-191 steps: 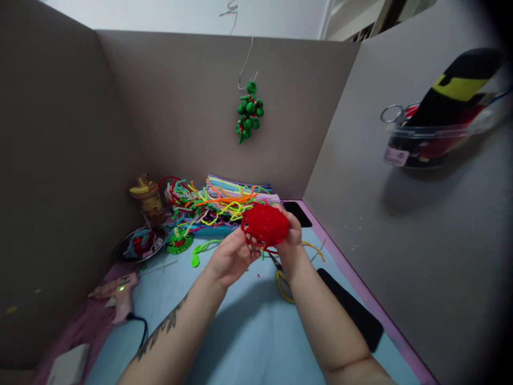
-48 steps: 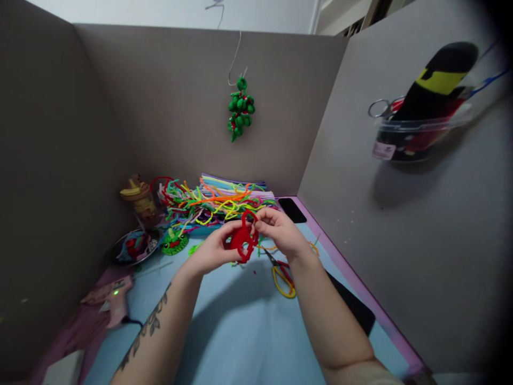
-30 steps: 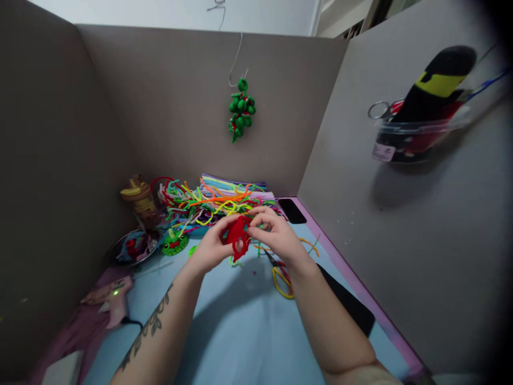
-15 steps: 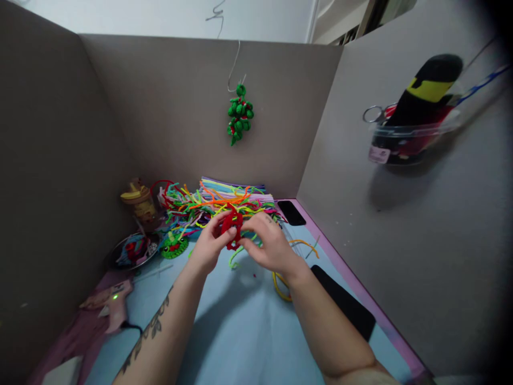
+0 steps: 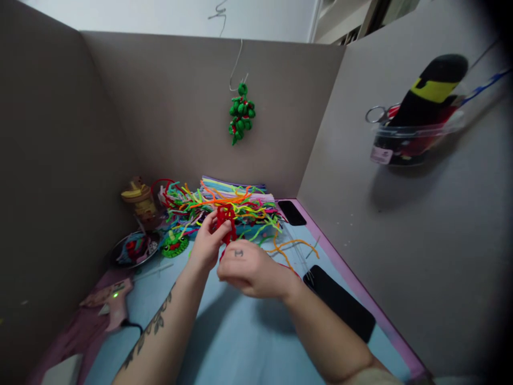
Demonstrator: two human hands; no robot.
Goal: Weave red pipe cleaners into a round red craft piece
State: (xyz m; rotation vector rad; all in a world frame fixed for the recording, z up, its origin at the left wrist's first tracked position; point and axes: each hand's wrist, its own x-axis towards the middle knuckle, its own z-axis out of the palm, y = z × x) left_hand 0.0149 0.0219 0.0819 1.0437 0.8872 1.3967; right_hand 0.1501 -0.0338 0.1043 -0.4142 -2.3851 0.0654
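A red shape bent from fuzzy pipe cleaner (image 5: 226,215) is held up above the table, pinched between the thumb and fingers of my left hand (image 5: 207,243). Just below and in front of it, my right hand (image 5: 251,269) is closed, its back towards me. A bit of red strand runs from the shape down to the right fingers, and another red piece shows behind the right wrist. The right fingertips are mostly hidden. Behind both hands lies a tangled heap of coloured pipe cleaners (image 5: 192,200).
A hot glue gun (image 5: 114,307) with a green light lies at left, near a metal bowl (image 5: 118,262) and a green figure (image 5: 175,245). Right are a dark flat pad (image 5: 344,305) and a phone (image 5: 292,213). A tub of tools (image 5: 401,147) hangs on the right wall; a green ornament (image 5: 241,115) hangs at the back.
My right hand has come down and towards me from beside the red shape and has closed. The left hand has shifted slightly left with the shape, which is turned.
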